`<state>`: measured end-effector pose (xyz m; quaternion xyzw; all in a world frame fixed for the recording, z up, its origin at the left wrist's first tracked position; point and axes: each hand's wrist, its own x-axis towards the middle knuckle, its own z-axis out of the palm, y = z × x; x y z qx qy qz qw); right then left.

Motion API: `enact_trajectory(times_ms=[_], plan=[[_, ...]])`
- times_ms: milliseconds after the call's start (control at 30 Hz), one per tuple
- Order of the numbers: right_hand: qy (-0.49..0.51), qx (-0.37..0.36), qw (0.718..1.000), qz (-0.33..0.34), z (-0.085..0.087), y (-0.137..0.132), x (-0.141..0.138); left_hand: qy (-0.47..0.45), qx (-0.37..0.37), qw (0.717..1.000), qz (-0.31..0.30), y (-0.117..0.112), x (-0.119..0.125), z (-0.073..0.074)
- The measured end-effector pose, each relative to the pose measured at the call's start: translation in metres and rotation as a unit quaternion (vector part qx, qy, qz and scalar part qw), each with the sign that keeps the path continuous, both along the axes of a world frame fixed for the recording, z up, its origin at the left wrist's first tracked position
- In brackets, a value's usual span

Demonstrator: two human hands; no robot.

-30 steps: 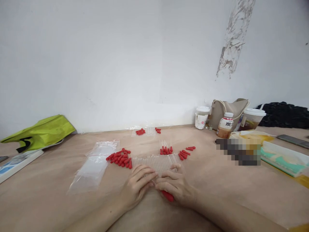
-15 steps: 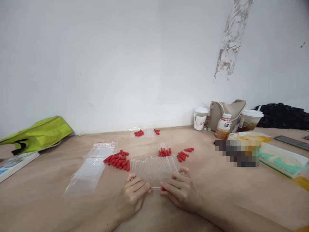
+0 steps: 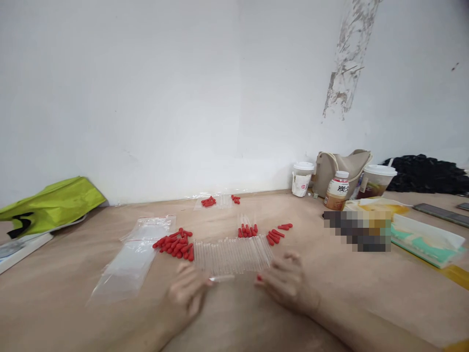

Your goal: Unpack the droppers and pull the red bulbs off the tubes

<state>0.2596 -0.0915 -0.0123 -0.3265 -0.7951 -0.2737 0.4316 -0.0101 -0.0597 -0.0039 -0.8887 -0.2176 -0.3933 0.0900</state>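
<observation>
My left hand (image 3: 188, 288), slightly blurred, pinches one end of a clear dropper tube (image 3: 223, 278) that points right. Between the fingertips of my right hand (image 3: 287, 281) a red rubber bulb (image 3: 259, 277) shows in part; a gap separates it from the tube. Just beyond both hands lies a row of clear tubes (image 3: 230, 254), side by side. A heap of red rubber bulbs (image 3: 176, 244) rests at the row's left end. Behind the row are several tubes fitted with red bulbs (image 3: 247, 230), and a few loose bulbs (image 3: 274, 236) lie to the right.
Clear zip bags (image 3: 128, 259) lie at left, near a yellow-green bag (image 3: 58, 200). By the wall is a clear bag with tubes and bulbs (image 3: 220, 201). At right stand a paper cup (image 3: 302, 180), a bottle (image 3: 336, 190), a drink cup (image 3: 377, 181) and a beige handbag (image 3: 330, 171).
My hands have moved apart. The tube has gone left with my left hand, and the red bulb has gone right in my right fingers. The view has shifted slightly.
</observation>
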Motion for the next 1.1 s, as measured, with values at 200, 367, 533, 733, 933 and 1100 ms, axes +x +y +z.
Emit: enact_trajectory(times_ms=[200,367,533,733,933,1100], plan=[[0.218,-0.167,0.962,-0.001,0.009,0.036,0.036,-0.046,0.018,0.994,0.097,0.018,-0.022,0.013],[0.332,-0.265,0.895,-0.132,0.006,0.066,0.079,-0.006,0.056,0.99,0.128,0.026,-0.02,0.013],[0.418,-0.327,0.834,-0.153,-0.01,0.083,0.11,0.024,0.137,0.982,0.132,0.029,-0.02,0.011],[0.416,-0.363,0.828,-0.098,-0.019,0.089,0.109,0.075,0.148,0.975,0.151,0.035,-0.018,0.008],[0.37,-0.394,0.837,-0.086,-0.014,0.088,0.093,0.088,0.134,0.977,0.141,0.038,-0.02,0.001],[0.323,-0.372,0.857,-0.15,-0.012,0.09,0.098,0.086,0.117,0.982,0.117,0.032,-0.018,0.004]])
